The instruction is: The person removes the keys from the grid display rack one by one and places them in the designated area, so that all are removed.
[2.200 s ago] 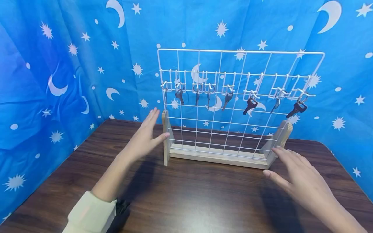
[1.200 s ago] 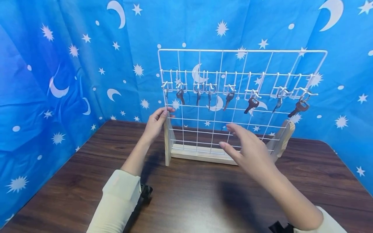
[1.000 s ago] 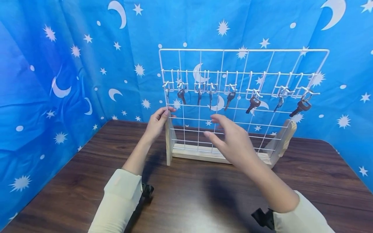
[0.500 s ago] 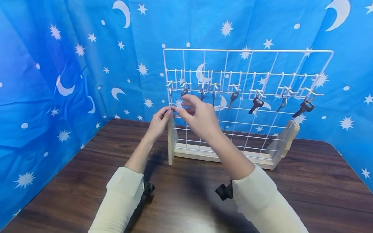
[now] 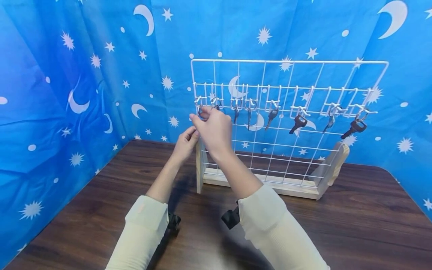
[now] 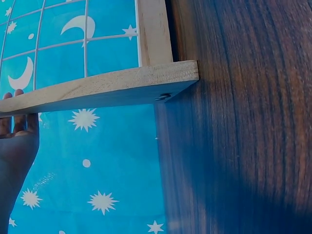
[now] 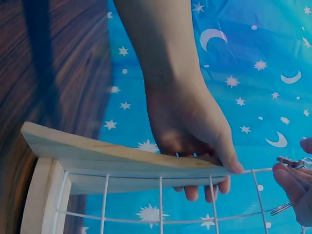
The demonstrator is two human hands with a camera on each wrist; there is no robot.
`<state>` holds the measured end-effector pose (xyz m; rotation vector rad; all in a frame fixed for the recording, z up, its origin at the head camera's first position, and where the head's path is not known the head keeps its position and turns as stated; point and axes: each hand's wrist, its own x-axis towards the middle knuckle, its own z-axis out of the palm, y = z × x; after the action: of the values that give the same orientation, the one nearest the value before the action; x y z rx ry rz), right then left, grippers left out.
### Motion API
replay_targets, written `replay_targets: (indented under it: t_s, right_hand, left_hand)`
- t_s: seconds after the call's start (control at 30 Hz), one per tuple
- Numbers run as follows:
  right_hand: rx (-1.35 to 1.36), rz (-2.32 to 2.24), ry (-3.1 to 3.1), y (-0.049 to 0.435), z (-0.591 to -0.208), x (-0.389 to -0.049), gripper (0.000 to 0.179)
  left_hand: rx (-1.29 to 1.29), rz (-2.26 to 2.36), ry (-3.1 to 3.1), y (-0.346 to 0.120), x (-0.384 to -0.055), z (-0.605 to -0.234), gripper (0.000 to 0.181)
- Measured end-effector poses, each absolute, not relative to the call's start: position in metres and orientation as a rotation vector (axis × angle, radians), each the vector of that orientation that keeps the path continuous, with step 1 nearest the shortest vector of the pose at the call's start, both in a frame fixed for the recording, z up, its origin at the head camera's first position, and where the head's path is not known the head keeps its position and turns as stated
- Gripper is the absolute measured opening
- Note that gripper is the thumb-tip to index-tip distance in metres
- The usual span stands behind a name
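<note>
A white wire grid rack (image 5: 290,62) in a wooden stand stands on the table, with several keys on rings hanging from its hooks. My left hand (image 5: 185,144) grips the top of the stand's left upright (image 5: 200,170); in the right wrist view, its fingers wrap behind that wood. My right hand (image 5: 216,129) is raised at the leftmost key (image 5: 200,110). In the right wrist view, fingertips (image 7: 287,184) lie beside or against that key (image 7: 294,162), while the thumb tip shows apart on its other side. The second key from the left is partly covered by the right hand.
The stand's right upright (image 5: 332,168) and low base bar (image 5: 280,187) rest on the dark wood table (image 5: 364,225). A blue curtain (image 5: 162,41) with moons and stars hangs behind and to the left. Black wrist devices (image 5: 231,218) sit under both sleeves.
My left hand has moved from beside the upright to grip its top. My right hand has moved left from the stand's right side, then up to the leftmost key.
</note>
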<state>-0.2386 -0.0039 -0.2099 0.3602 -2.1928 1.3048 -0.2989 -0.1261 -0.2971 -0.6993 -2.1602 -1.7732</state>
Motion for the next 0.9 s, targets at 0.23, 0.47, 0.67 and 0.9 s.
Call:
replay_targets:
  t_s: [0.23,0.47,0.67,0.9]
  right_hand:
    - [0.342,1.319,-2.113,-0.006,-0.213,-0.245,0.027]
    - [0.402,1.378,-2.022,-0.003,-0.22,-0.244,0.026]
    - [0.437,1.396,-1.96,0.002,-0.224,-0.24,0.025]
    - [0.474,1.449,-1.926,0.005,-0.224,-0.236,0.026]
  left_hand:
    - [-0.699,-1.761,-2.139,-0.125,-0.308,-0.304,0.039]
    - [-0.677,-1.761,-2.137,-0.126,-0.308,-0.304,0.032]
    - [-0.649,-1.769,-2.162,-0.127,-0.308,-0.304,0.035]
    - [-0.641,-1.758,-2.168,-0.126,-0.307,-0.304,0.035]
